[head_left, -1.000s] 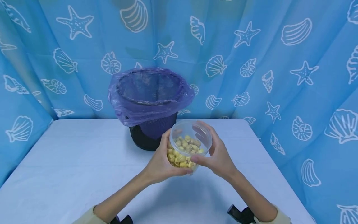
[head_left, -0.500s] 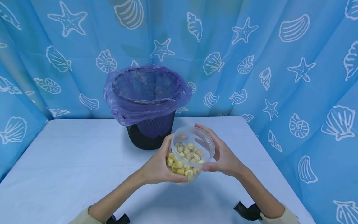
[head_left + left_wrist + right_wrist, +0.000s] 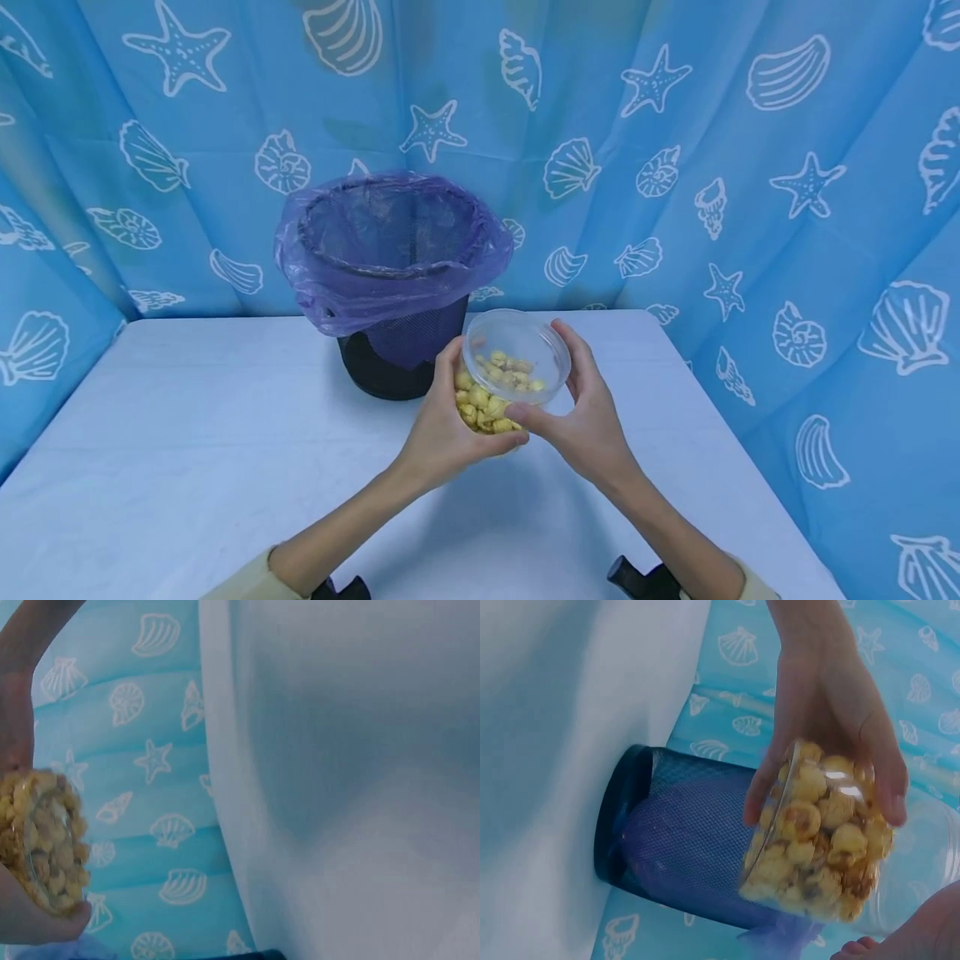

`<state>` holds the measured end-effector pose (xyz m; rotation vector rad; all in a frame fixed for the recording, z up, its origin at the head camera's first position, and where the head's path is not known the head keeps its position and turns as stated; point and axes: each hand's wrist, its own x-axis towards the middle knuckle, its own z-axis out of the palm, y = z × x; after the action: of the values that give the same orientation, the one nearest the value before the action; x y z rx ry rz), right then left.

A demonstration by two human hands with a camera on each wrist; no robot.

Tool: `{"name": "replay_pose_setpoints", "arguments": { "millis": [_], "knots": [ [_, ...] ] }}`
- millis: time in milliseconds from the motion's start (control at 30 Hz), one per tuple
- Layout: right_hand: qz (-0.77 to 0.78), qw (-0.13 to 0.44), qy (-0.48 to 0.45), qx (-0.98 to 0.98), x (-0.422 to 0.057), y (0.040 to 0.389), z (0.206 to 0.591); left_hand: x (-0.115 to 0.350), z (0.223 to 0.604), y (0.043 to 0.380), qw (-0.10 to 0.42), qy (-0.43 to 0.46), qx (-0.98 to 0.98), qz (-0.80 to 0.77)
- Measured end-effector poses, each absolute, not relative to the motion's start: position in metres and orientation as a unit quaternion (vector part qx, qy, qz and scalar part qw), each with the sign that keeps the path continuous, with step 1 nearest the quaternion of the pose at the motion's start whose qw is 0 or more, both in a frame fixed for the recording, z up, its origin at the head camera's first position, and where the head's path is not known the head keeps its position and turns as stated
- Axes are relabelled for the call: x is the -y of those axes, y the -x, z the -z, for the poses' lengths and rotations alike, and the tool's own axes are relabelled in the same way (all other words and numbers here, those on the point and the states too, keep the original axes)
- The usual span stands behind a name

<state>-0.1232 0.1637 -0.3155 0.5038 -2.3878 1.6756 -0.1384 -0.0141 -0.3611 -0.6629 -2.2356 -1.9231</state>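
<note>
Both hands hold a clear plastic jar (image 3: 491,408) of yellow popcorn above the table, its round rim tilted toward the head camera. Popcorn (image 3: 802,832) fills the lower part of the jar, and the upper part is see-through. On the left side, my left hand (image 3: 442,425) is wrapped round the jar's body, thumb across the near side. My right hand (image 3: 585,417) grips the jar near its rim from the right, thumb in front. In the left wrist view the popcorn jar (image 3: 52,840) shows at the left edge.
Behind the hands stands a black mesh bin (image 3: 390,375) lined with a purple plastic bag (image 3: 337,296) folded over its rim. A white-covered table (image 3: 187,442) lies below. A blue seashell curtain (image 3: 585,233) hangs behind and at the sides.
Both hands lowered the jar slightly, then raised it again and tipped it, so it is now higher in the head view. The popcorn inside has shifted. The bin stays in place.
</note>
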Motion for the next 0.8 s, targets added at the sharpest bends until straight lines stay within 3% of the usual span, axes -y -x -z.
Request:
{"name": "replay_pose_setpoints", "arguments": {
  "millis": [133, 300, 633, 800],
  "knots": [
    [-0.556, 0.084, -0.139, 0.815, -0.16, 0.123, 0.315, 0.011, 0.363, 0.137, 0.06, 0.206, 0.748, 0.628],
    [-0.571, 0.065, -0.181, 0.798, -0.167, 0.125, 0.316, 0.015, 0.361, 0.136, 0.045, 0.222, 0.746, 0.627],
    [-0.6, -0.064, -0.353, 0.715, -0.194, 0.133, 0.311, 0.034, 0.357, 0.131, -0.097, 0.324, 0.679, 0.651],
    [-0.596, -0.094, -0.367, 0.708, -0.199, 0.134, 0.311, 0.036, 0.354, 0.129, -0.117, 0.342, 0.67, 0.648]
  ]
}}
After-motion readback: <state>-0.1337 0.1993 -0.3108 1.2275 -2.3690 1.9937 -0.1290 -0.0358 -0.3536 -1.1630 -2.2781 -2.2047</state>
